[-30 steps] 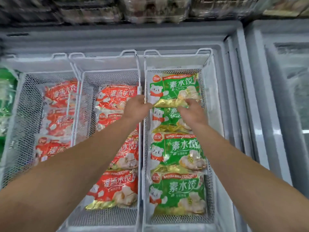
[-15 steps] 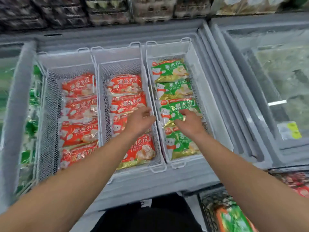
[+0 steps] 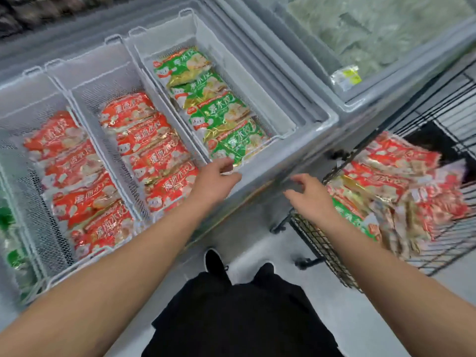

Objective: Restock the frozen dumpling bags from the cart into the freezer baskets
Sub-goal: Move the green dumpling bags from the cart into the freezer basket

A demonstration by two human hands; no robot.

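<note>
Both arms reach forward, left hand and right hand empty, fingers loosely spread.

Both bare arms reached forward. The left hand had loosely curled fingers and held nothing. The right hand was spread open, also holding nothing.

"素水饺" on green bags
</note>
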